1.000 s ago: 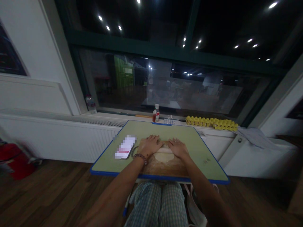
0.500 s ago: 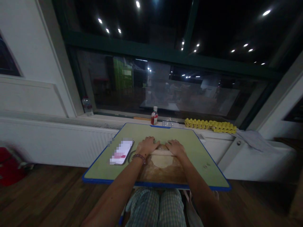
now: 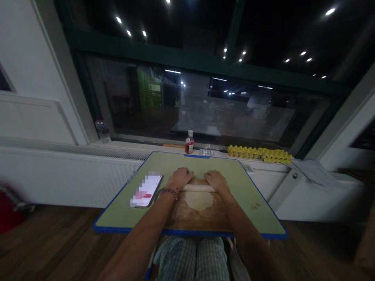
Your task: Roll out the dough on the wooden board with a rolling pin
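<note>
Left hand [image 3: 181,178] and right hand [image 3: 216,180] lay on the ends of a light, slim rolling pin [image 3: 195,187], its best hold, fingers together, unclamped; soft, floppy dough [image 3: 198,200] sat just below it on a wooden board [image 3: 199,221].

Hands [image 3: 180,178] hide both ends of the rolling pin [image 3: 199,188]; the phone screen [image 3: 146,190] is pixelated.
</note>
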Tool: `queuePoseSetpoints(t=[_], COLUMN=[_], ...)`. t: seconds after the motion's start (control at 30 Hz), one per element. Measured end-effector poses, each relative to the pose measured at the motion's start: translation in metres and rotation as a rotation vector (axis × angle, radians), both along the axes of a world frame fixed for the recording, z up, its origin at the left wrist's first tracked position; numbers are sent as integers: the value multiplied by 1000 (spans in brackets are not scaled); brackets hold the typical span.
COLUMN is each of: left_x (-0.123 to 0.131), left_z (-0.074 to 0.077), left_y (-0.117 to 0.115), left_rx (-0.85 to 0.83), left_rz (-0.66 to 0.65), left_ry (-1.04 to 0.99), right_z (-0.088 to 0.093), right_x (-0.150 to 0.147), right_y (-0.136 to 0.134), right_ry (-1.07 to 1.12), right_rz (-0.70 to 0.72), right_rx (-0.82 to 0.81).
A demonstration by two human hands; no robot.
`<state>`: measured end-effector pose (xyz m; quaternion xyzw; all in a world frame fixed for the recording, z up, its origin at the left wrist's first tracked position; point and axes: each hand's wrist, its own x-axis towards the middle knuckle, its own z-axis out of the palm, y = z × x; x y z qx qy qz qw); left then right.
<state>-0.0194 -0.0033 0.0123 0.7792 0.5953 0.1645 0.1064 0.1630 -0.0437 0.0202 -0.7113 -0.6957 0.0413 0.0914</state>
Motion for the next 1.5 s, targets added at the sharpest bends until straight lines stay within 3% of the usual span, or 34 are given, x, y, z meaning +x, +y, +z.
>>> queuePoseSetpoints(t=[0.3, 0.6, 1.13, 1.5], left_x=[2, 4, 6, 6], left_z=[5, 4, 3, 3], left_y=[9, 21, 34, 24], left_rx=[72, 132, 136, 146], left_rz=[5, 20, 55, 12], left_ry=[28, 88, 100, 125], right_z=[-14, -12, -15, -16], right_x=[9, 10, 14, 12], right_y=[18, 25, 51, 42], right_ry=[60, 91, 69, 4], right_rz=[-61, -128, -118, -93], right_rx=[33, 91, 32, 6])
